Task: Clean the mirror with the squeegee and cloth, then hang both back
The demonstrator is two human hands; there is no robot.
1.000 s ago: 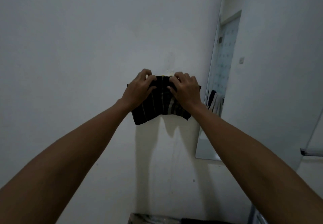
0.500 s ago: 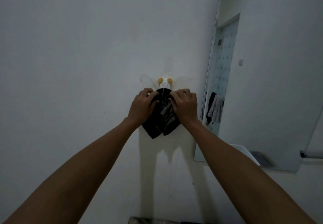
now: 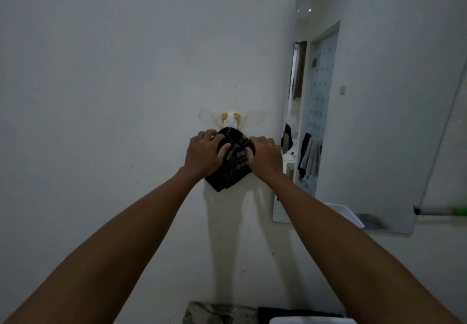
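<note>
We see a dark striped cloth (image 3: 233, 162) hanging bunched from a clear plastic wall hook with two yellow knobs (image 3: 230, 119), its top caught just under the hook and its lower corner drooping against the pale wall (image 3: 113, 96). Our left hand (image 3: 204, 155) pinches the cloth's left edge and our right hand (image 3: 265, 155) its right edge, both below the hook. To the hook's right is a frameless rectangular mirror (image 3: 379, 111), and past its lower right corner a green-handled squeegee (image 3: 452, 211).

Bare wall (image 3: 101, 96) left; mirror (image 3: 379, 121) crowds right.
</note>
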